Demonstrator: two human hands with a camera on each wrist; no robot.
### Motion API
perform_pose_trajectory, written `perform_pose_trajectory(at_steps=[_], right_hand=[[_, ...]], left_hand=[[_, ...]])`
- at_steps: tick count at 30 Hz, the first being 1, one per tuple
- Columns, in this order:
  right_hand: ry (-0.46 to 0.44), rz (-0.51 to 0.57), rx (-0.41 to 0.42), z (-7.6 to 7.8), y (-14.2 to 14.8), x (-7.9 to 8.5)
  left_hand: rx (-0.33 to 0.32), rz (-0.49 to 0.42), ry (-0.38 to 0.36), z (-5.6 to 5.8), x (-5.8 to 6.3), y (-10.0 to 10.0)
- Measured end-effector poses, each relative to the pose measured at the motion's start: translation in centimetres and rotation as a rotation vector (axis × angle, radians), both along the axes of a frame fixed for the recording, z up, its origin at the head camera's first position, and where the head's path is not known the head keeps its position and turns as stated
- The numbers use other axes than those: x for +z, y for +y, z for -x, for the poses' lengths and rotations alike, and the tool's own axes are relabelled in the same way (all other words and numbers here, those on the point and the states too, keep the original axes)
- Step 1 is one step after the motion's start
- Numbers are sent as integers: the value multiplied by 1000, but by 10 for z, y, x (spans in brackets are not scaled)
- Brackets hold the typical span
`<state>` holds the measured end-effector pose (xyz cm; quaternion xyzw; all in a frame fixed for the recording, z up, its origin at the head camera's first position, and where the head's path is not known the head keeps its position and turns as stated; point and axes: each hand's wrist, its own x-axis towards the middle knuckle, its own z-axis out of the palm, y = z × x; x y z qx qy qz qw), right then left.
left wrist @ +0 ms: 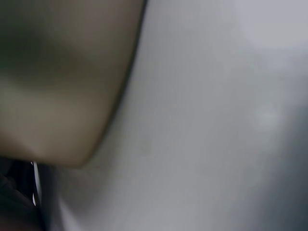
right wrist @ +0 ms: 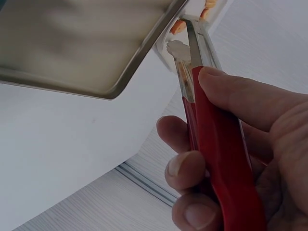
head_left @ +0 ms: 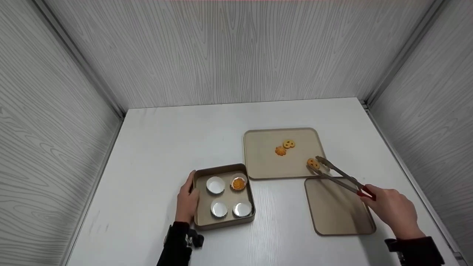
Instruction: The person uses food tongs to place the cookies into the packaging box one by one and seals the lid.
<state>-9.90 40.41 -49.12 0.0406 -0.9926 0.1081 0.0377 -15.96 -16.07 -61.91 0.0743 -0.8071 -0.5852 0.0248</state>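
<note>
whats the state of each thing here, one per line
tongs: gripped by right hand, tips around a cookie
flat tray: holds three cookies
box: steadied by left hand
paper cups: one filled, three empty
lid: lying empty

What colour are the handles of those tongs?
Red, clearest in the right wrist view: tongs.

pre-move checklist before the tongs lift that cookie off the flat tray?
1. Right hand grips red-handled metal tongs: ok.
2. Tong tips around the round orange cookie near the edge of the beige flat tray: ok; whether they are closed on it: cannot tell.
3. Left hand steadies the square beige box: ok.
4. Empty white paper cups free in the box: ok, three.
5. Lid clear of the path: cannot tell.
</note>
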Motion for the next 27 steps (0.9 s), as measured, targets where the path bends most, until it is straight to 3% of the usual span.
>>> perform_pose_trajectory(at_steps=[8,27], right_hand=[[-33,9,-12,-1,-1,2],[147,-13,-16,-5,-1,-11]], left_hand=[[-1,-10,3,1,-1,0],[3,-4,-19,1,-1,0]])
